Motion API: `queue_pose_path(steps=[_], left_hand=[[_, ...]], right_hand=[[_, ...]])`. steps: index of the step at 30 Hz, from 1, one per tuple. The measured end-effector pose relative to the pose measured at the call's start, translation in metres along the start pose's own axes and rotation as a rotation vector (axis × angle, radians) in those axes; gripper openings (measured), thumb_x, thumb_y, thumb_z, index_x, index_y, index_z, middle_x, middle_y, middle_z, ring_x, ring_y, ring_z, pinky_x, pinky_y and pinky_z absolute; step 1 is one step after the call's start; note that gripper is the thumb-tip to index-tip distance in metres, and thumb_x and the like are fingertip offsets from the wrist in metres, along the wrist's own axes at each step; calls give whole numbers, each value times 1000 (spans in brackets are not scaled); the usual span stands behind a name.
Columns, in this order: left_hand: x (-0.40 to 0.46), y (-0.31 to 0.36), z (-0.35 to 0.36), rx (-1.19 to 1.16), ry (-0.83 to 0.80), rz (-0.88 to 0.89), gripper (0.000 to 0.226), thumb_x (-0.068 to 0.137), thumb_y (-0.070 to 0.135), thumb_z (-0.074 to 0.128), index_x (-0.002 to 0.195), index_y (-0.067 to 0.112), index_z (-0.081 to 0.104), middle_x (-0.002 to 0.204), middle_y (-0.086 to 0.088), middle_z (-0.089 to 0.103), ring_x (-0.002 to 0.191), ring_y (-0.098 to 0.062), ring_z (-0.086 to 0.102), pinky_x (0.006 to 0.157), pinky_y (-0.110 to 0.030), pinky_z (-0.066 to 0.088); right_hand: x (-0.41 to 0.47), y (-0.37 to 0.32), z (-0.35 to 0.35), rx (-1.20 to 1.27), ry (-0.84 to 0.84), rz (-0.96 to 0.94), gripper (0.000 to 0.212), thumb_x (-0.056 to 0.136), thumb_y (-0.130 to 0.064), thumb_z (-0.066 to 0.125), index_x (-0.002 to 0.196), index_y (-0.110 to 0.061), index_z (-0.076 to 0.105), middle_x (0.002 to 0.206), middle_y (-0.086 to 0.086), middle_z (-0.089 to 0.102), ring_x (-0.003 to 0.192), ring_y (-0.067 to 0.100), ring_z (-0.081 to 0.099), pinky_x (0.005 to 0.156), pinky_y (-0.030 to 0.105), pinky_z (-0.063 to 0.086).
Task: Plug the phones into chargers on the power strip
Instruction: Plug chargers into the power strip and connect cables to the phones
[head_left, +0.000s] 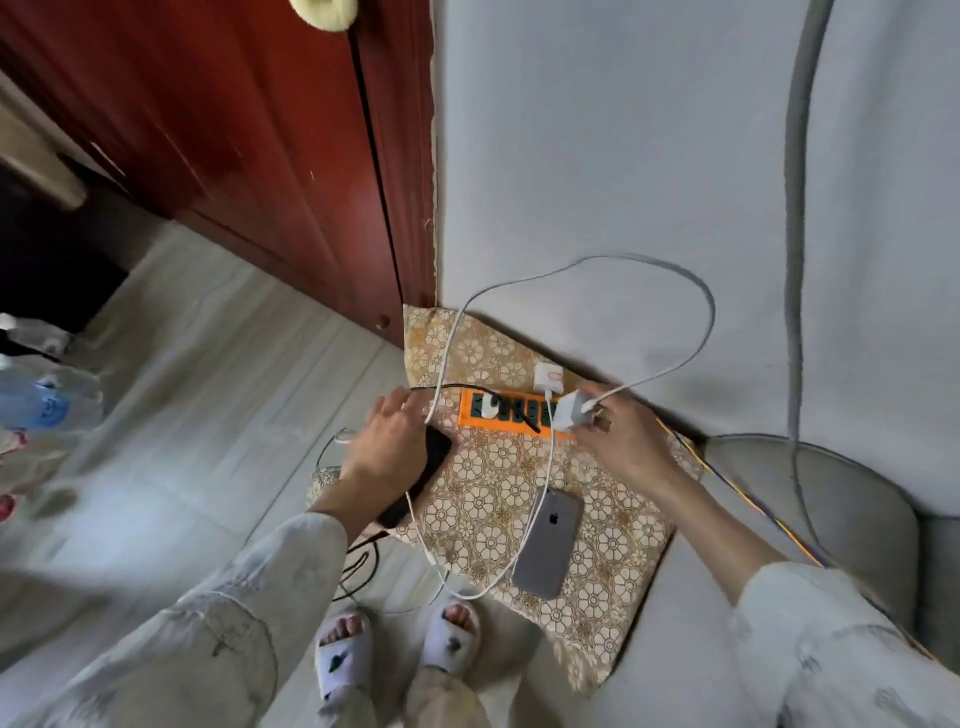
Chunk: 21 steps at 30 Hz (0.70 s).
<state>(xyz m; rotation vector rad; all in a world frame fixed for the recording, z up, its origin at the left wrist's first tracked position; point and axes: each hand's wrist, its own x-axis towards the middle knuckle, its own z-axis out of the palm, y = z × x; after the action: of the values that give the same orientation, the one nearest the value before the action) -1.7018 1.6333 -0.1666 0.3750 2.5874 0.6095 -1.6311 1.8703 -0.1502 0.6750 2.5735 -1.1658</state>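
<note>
An orange power strip (475, 422) with dark sockets lies on a patterned cloth (519, 499). A small white plug (488, 406) sits in its left socket. My right hand (621, 441) pinches a white charger block (571, 413) at the strip's right end; a white cable loops from it up over the wall. A grey phone (551, 543) lies face down on the cloth with a white cable at its top end. My left hand (387, 447) rests with straight fingers over a black phone (421, 475) at the cloth's left edge. Another white charger (549, 378) lies behind the strip.
A red wooden wardrobe (291, 171) stands at the left, a pale wall behind. A grey sofa arm (810, 499) is on the right. Black and white cables (363, 566) trail onto the tiled floor by my slippered feet. Plastic bottles (41, 395) lie at far left.
</note>
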Motion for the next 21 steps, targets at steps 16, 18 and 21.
queue_pose_path(steps=[16, 18, 21], left_hand=[[127, -15, 71, -327, 31, 70, 17, 89, 19, 56, 99, 13, 69, 90, -4, 66, 61, -11, 49, 54, -22, 34], [127, -21, 58, -409, 209, 50, 15, 88, 17, 58, 96, 12, 70, 81, 0, 64, 52, -2, 45, 45, -15, 30], [122, -37, 42, -481, 354, -13, 15, 88, 15, 57, 94, 9, 70, 74, 1, 63, 39, 3, 42, 37, -9, 29]], right_hand=[[81, 66, 66, 50, -93, 16, 49, 80, -4, 66, 125, -21, 55, 123, 5, 59, 106, 14, 58, 90, 25, 48], [80, 68, 65, 67, -101, 28, 49, 80, -6, 66, 125, -22, 55, 122, 5, 60, 109, 16, 59, 92, 29, 50], [81, 67, 64, 57, -101, 36, 51, 81, -9, 66, 127, -24, 52, 129, 5, 58, 116, 18, 56, 96, 37, 49]])
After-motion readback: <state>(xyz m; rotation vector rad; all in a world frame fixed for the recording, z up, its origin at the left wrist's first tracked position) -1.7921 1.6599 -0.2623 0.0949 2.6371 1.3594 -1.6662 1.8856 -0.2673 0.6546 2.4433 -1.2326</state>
